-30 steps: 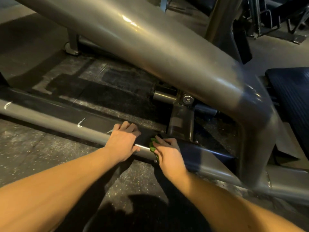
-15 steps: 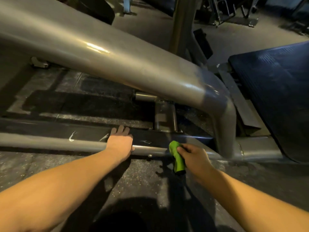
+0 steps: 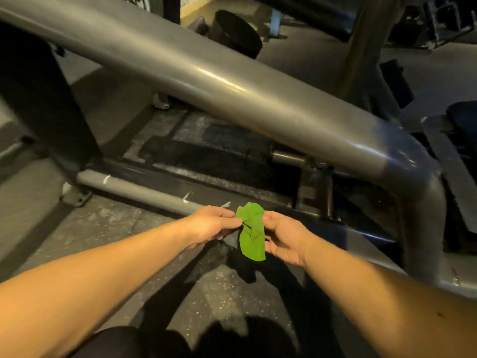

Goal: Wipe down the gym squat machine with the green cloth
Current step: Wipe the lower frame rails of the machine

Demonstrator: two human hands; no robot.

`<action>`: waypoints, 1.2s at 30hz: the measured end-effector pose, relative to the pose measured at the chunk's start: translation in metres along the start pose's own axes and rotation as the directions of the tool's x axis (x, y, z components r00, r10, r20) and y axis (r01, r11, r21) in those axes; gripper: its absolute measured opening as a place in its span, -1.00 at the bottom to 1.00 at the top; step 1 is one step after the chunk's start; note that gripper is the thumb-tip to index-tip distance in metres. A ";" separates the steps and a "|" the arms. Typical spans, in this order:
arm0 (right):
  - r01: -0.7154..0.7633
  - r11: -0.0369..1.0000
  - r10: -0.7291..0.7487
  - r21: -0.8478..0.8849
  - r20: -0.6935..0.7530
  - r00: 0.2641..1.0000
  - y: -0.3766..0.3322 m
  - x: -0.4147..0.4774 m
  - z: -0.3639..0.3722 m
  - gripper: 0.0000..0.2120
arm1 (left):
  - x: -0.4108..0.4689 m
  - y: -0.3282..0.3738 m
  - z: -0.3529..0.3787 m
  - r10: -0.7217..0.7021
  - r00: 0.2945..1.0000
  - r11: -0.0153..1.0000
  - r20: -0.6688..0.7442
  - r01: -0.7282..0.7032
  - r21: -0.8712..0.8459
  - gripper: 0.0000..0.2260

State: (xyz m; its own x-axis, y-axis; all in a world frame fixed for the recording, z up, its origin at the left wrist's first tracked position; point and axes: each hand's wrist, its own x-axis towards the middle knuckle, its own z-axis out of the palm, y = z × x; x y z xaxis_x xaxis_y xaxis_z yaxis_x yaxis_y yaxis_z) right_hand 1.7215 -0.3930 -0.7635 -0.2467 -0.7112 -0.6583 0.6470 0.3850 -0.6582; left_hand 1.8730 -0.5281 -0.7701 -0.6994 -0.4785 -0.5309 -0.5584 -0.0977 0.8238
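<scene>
Above the low frame rail (image 3: 144, 192), green cloth (image 3: 252, 232) hangs between both hands. Left hand (image 3: 211, 224) pinches its edge; right hand (image 3: 285, 236) fingers curl round it. Best refolded to a clean face, then pressed flat along the rail.

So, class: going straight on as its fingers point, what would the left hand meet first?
The left hand would meet the green cloth it pinches; just beyond, probably the right hand; depth unclear.
</scene>
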 end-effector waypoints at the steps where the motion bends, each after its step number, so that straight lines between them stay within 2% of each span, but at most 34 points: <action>1: -0.017 1.000 0.018 -0.017 0.041 0.999 0.001 0.006 0.016 -0.82 | -0.011 -0.003 -0.012 -0.022 0.999 1.000 -0.032 0.021 -0.007 -0.65; 2: -0.041 0.999 0.042 -0.020 0.078 0.996 0.004 0.012 0.031 -0.85 | -0.021 -0.005 -0.024 -0.053 0.995 0.999 -0.089 0.053 0.000 -0.83; 3: -0.068 0.998 0.070 -0.017 0.105 0.992 0.009 0.017 0.047 -0.86 | -0.031 -0.009 -0.036 -0.081 0.983 0.997 -0.163 0.083 0.006 -0.90; 5: -0.117 0.993 0.115 0.014 0.134 0.984 0.022 0.030 0.074 -0.80 | -0.049 -0.010 -0.057 -0.133 0.946 0.990 -0.297 0.140 0.001 -0.71; 6: -0.148 0.988 0.138 0.054 0.144 0.980 0.029 0.038 0.085 -0.74 | -0.058 -0.008 -0.067 -0.160 0.921 0.985 -0.356 0.170 -0.004 -0.70; 9: -0.272 0.948 0.227 0.164 0.246 0.942 0.045 0.047 0.109 -0.56 | -0.087 0.005 -0.083 -0.202 0.845 0.975 -0.495 0.219 -0.024 -0.94; 11: -0.299 0.947 0.248 0.117 0.326 0.912 0.049 0.044 0.121 -0.61 | -0.101 0.013 -0.089 -0.196 0.811 0.978 -0.551 0.203 -0.049 -0.91; 12: -0.274 0.961 0.247 0.035 0.336 0.909 0.051 0.043 0.126 -0.68 | -0.106 0.015 -0.092 -0.189 0.806 0.978 -0.561 0.207 -0.031 -0.85; 13: -0.219 0.974 0.224 -0.053 0.338 0.914 0.054 0.042 0.129 -0.70 | -0.111 0.017 -0.094 -0.180 0.809 0.975 -0.560 0.222 0.007 -0.85; 15: -0.024 0.970 0.100 -0.244 0.305 0.947 0.061 0.042 0.131 -0.40 | -0.116 0.019 -0.095 -0.156 0.834 0.966 -0.530 0.240 0.094 -0.90; 17: 0.191 0.882 -0.011 -0.430 0.387 0.922 0.065 0.044 0.129 -0.28 | -0.115 0.016 -0.097 -0.118 0.870 0.963 -0.478 0.217 0.158 -0.90; 19: 0.303 0.794 -0.036 -0.526 0.457 0.889 0.066 0.051 0.123 -0.29 | -0.104 0.012 -0.100 -0.061 0.897 0.964 -0.438 0.167 0.208 -0.90; 21: 0.336 0.762 -0.062 -0.553 0.455 0.888 0.064 0.055 0.112 -0.33 | -0.094 0.010 -0.100 -0.020 0.922 0.973 -0.386 0.106 0.202 -0.93; 23: 0.364 0.754 -0.105 -0.547 0.446 0.889 0.065 0.054 0.098 -0.55 | -0.085 0.009 -0.096 0.035 0.950 0.972 -0.312 0.040 0.233 -0.94; 25: 0.376 0.751 -0.148 -0.542 0.418 0.897 0.067 0.047 0.082 -0.68 | -0.072 0.007 -0.091 0.098 0.963 0.952 -0.252 -0.016 0.306 -0.89; 28: 0.296 0.805 -0.169 -0.514 0.279 0.945 0.073 0.033 0.057 -0.73 | -0.049 -0.002 -0.083 0.135 0.966 0.933 -0.220 -0.049 0.357 -0.83; 30: 0.202 0.832 -0.169 -0.517 0.112 0.979 0.078 0.027 0.040 -0.66 | -0.036 -0.011 -0.075 0.184 0.962 0.908 -0.201 -0.089 0.409 -0.86; 32: 0.078 0.888 -0.121 -0.454 -0.065 0.991 0.078 0.018 0.030 -0.74 | -0.025 -0.022 -0.063 0.233 0.961 0.907 -0.150 -0.159 0.391 -0.85; 34: -0.095 0.976 0.056 -0.195 -0.196 0.979 0.072 0.013 0.023 -0.83 | -0.019 -0.033 -0.046 0.298 0.951 0.880 -0.076 -0.243 0.409 -0.80; 36: -0.161 0.984 0.173 0.082 -0.168 0.971 0.061 0.002 0.022 -0.80 | -0.013 -0.040 -0.026 0.374 0.927 0.825 0.004 -0.335 0.455 -0.84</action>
State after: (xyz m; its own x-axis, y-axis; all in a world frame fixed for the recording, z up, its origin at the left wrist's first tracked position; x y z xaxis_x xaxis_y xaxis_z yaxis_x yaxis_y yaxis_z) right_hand 1.7759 -0.3843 -0.7972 -0.2484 -0.5251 -0.8140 0.7353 0.4448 -0.5113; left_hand 1.9164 -0.5408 -0.7908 -0.8594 -0.4767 -0.1846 -0.4293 0.4770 0.7669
